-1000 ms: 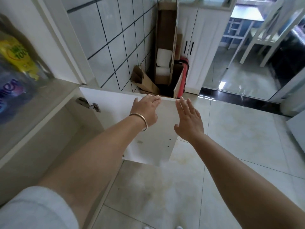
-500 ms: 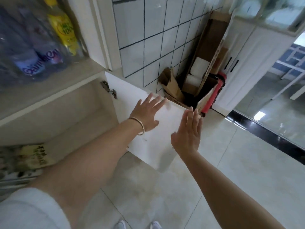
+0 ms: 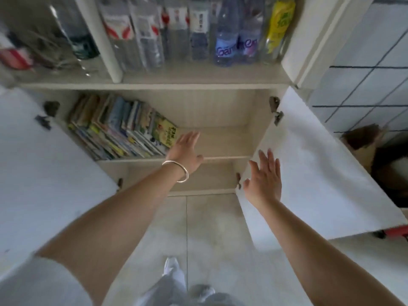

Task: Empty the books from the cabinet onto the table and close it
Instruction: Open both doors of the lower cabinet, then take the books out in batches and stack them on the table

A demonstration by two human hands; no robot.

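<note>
- Left door [image 3: 44, 173] of the cabinet [image 3: 220, 111] stands swung open, white inner face toward the camera.
- Books [image 3: 123, 127] packed in a leaning row at the left end of the cabinet's upper shelf; right half of that shelf bare.
- Left hand [image 3: 185, 151], bangle [image 3: 176, 171] on the wrist, reaches in over the shelf edge beside the rightmost book; fingers spread, holding nothing.
- Right hand [image 3: 265, 180] flat and spread, empty, in front of the inner face of the open right door [image 3: 320, 173]; contact cannot be told.
- Bottles [image 3: 231, 40] line the compartment above.
</note>
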